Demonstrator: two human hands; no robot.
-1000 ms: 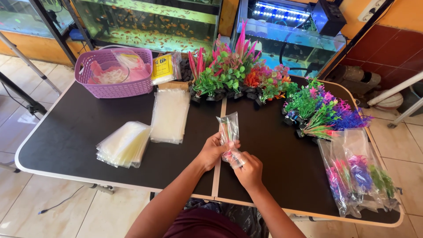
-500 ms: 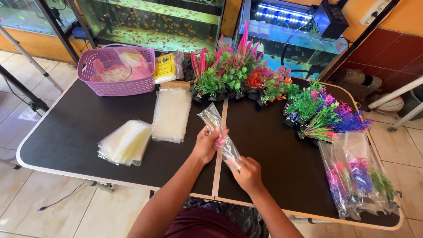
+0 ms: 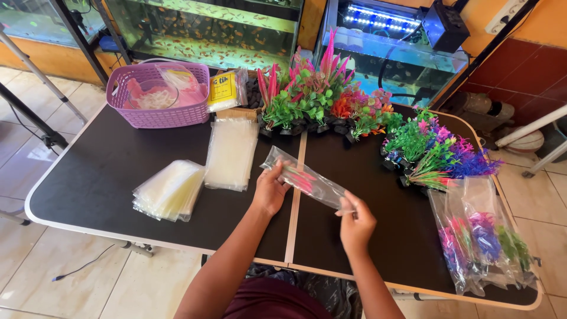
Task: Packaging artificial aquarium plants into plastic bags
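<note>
Hands are gripping a clear bag (image 3: 310, 180) with a pink plant inside, near the worktop's (image 3: 88, 177) front edge: left hand (image 3: 270, 190) closed around one end, right hand (image 3: 356, 220) pinching the other, best kept taut.

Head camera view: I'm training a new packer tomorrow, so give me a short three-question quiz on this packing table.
1. True or false: both hands hold one clear bag with a pink plastic plant inside.
2. Which thing stands at the table's far left corner?
A. a purple basket
B. a metal bucket
C. a cardboard box
3. Fill in: the filled bags lie near the table's ____ edge.

Key:
1. True. The left hand takes the bag's far end and the right hand pinches the near end.
2. A. The purple basket stands there, beyond the stacks of empty bags.
3. Right, below the loose plastic plants.
</note>
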